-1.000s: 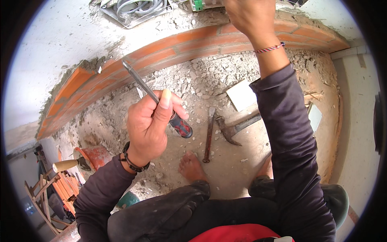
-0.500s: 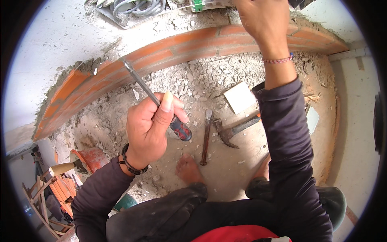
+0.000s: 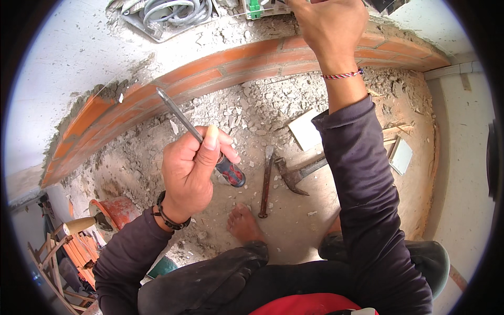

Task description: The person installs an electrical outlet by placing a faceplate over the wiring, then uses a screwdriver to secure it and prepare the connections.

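Our left hand [image 3: 188, 170] pinches the black-and-red-handled steel screwdriver [image 3: 181, 116] at left, above the dusty floor [image 3: 289, 233]; our right hand [image 3: 336, 26] is far, beside the green plastic connector [image 3: 254, 9], its grip impossible to tell. Looks like connector work; the next move calls for steadiness.

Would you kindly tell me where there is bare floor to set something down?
Mostly bare floor lies between the left foot and right foot, with the hammer and chisel beyond. Rubble crowds the base of the brick wall.
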Motion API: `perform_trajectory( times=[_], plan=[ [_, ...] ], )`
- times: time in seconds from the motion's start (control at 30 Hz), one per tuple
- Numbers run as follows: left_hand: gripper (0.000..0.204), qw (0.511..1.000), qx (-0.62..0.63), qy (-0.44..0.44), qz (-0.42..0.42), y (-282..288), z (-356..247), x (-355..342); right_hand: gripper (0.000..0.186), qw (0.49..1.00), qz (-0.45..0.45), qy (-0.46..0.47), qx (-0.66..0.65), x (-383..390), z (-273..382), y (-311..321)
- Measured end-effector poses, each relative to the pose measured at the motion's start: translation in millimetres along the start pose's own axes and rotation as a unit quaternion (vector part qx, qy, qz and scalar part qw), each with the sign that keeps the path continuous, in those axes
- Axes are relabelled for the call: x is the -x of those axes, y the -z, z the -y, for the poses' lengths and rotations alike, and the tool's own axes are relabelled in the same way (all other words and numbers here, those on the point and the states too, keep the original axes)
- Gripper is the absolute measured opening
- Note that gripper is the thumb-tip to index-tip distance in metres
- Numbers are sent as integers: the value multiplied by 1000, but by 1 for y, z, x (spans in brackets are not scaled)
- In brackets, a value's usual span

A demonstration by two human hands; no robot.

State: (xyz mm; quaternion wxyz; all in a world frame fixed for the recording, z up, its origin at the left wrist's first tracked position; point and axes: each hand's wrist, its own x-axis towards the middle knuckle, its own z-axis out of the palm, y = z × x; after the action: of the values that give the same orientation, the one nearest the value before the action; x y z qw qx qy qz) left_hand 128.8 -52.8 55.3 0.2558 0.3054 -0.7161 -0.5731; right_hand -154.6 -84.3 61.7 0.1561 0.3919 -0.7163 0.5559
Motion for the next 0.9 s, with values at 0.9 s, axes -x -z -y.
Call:
perform_trajectory(
  times=[0.9],
  plan=[
    [35, 999, -8, 16, 32, 4, 3, 7, 1, 979, -140, 130, -66, 11, -12, -21]
  ],
)
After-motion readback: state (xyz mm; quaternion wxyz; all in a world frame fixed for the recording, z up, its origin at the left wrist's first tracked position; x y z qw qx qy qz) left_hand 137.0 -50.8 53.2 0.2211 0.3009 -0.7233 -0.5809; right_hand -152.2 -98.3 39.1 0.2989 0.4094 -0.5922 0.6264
